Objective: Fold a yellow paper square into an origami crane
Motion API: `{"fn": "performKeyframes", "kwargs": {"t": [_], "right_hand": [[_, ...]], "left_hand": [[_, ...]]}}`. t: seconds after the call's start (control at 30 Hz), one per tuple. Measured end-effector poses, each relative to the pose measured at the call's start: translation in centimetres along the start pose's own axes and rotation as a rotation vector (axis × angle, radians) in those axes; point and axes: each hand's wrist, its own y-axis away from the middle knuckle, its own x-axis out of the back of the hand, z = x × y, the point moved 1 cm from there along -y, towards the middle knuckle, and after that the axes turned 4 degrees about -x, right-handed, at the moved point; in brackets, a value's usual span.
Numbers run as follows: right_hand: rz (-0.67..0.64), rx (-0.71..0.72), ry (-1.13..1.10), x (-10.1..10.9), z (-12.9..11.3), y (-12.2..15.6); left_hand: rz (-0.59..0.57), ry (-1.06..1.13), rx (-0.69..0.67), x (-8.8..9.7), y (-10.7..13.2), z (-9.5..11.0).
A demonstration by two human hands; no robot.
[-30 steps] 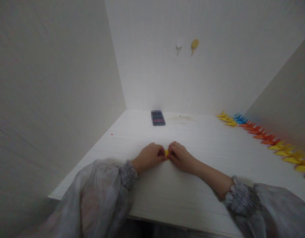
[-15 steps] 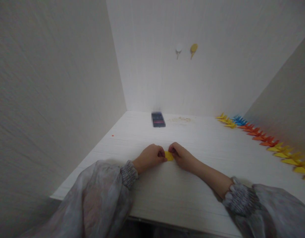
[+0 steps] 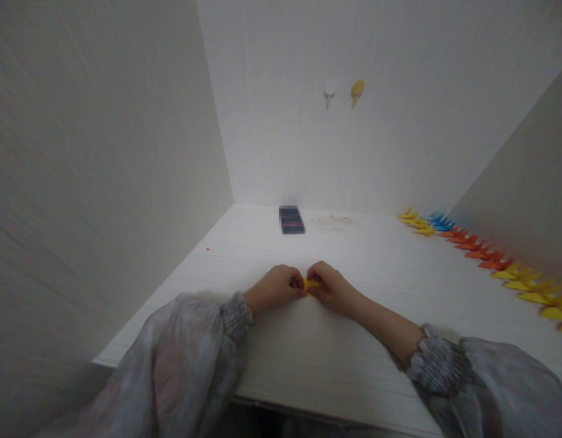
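Note:
A small piece of yellow paper (image 3: 311, 283) lies between my two hands, low over the white table. My left hand (image 3: 281, 286) pinches its left edge, fingers closed. From the other side my right hand (image 3: 331, 287) grips it between thumb and fingers, covering much of the paper. How the paper is folded is too small and too hidden to make out.
Along the right side of the white table (image 3: 272, 359) runs a row of folded paper birds: yellow (image 3: 522, 280), orange (image 3: 477, 248) and blue (image 3: 440, 221). A blurred dark phone-like object (image 3: 292, 220) lies by the back wall. Two hooks (image 3: 357, 89) hang on that wall.
My right hand has shifted slightly left, closer to my left hand, and now covers more of the yellow paper. My left hand stays almost in place.

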Motion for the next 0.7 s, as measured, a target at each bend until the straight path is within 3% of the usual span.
{"fn": "performKeyframes", "kwargs": {"t": [0.23,0.7], "right_hand": [[-0.020,0.024,-0.030,0.1,0.3,-0.1],[-0.066,0.028,-0.143,-0.1,1.4,-0.2]], "left_hand": [[0.108,-0.187,-0.092,0.2,0.4,-0.2],[0.035,-0.113,-0.015,0.8,0.6,0.1]]}}
